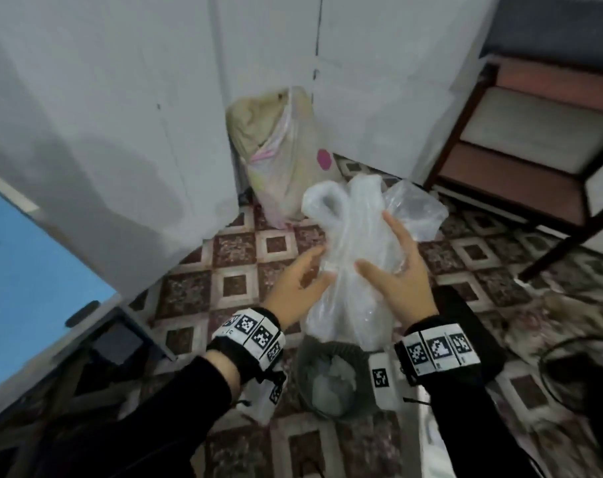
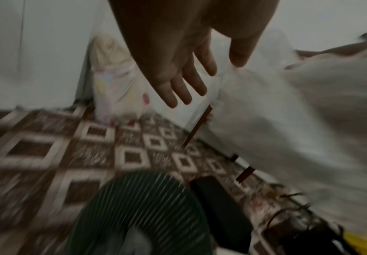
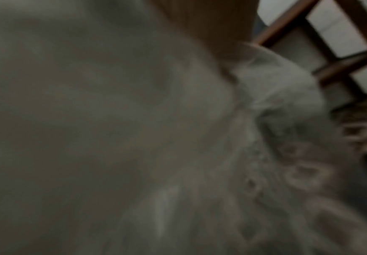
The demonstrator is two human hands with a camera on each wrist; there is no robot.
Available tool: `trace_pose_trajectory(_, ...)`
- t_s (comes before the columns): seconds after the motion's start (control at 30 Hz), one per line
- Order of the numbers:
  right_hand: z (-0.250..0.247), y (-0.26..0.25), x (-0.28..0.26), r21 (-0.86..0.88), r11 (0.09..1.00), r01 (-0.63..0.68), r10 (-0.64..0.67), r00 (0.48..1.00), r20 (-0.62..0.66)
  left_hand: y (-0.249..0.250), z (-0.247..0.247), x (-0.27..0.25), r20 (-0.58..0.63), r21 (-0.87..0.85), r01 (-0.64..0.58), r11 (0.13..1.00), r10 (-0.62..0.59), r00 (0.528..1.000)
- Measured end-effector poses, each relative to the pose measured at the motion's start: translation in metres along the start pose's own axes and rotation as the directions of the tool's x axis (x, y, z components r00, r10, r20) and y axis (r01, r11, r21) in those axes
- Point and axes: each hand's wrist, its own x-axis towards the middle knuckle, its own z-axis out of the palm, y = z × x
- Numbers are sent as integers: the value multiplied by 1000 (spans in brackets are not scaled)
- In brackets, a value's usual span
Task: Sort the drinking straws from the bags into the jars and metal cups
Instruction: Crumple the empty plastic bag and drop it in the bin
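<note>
A crumpled clear plastic bag (image 1: pixel 355 219) hangs in the air between my hands, over a dark ribbed waste bin (image 1: pixel 305 381) on the floor. My right hand (image 1: pixel 393 257) holds the bag's right side, thumb and fingers spread around it. On the left side my left hand (image 1: pixel 303 270) touches it with straight fingers. In the left wrist view the left hand (image 2: pixel 199 77) is flat beside the bag (image 2: pixel 298 120), above the bin (image 2: pixel 138 198). The blurred bag (image 3: pixel 112 120) fills the right wrist view. No straws, jars or metal cups are in view.
A stuffed pale sack (image 1: pixel 279 157) leans in the wall corner behind. A wooden shelf frame (image 1: pixel 520 167) stands at the right and a blue surface (image 1: pixel 27 270) at the left. Crumpled plastic lies inside the bin. A black item (image 1: pixel 465 322) lies on the patterned floor.
</note>
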Motion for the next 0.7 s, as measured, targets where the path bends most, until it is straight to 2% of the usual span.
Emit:
trace_pose_trajectory(0.13, -40, 70, -27, -103, 969, -224, 225, 974, -4, -76, 53, 11, 68, 31, 162, 986, -163, 984)
trace_pose_trajectory(0.23, -52, 116, -40, -159, 908, -389, 403, 912, 71, -128, 67, 11, -25, 34, 290, 956, -290, 957)
trace_pose_trajectory(0.3, -53, 148, -43, -176, 826, -535, 558, 821, 125, -158, 66, 12, -44, 39, 388, 921, -387, 921)
trace_pose_trajectory(0.43, -40, 209, -39, -291, 623, -726, 782, 579, 231, -209, 58, 22, -48, 157, 486, 860, -485, 873)
trace_pose_trajectory(0.5, -27, 239, -30, -388, 527, -756, 849, 460, 259, -231, 54, 28, -37, 226, 501, 835, -506, 861)
trace_pose_trajectory(0.53, -20, 255, -23, -437, 493, -752, 870, 423, 254, -241, 53, 32, -19, 261, 504, 823, -517, 856)
trace_pose_trajectory(0.63, 0, 294, 3, -600, 431, -674, 901, 362, 240, -266, 48, 43, 31, 340, 506, 793, -547, 837)
trace_pose_trajectory(0.7, 15, 318, 15, -675, 422, -605, 903, 344, 257, -276, 48, 51, 46, 366, 489, 792, -540, 840)
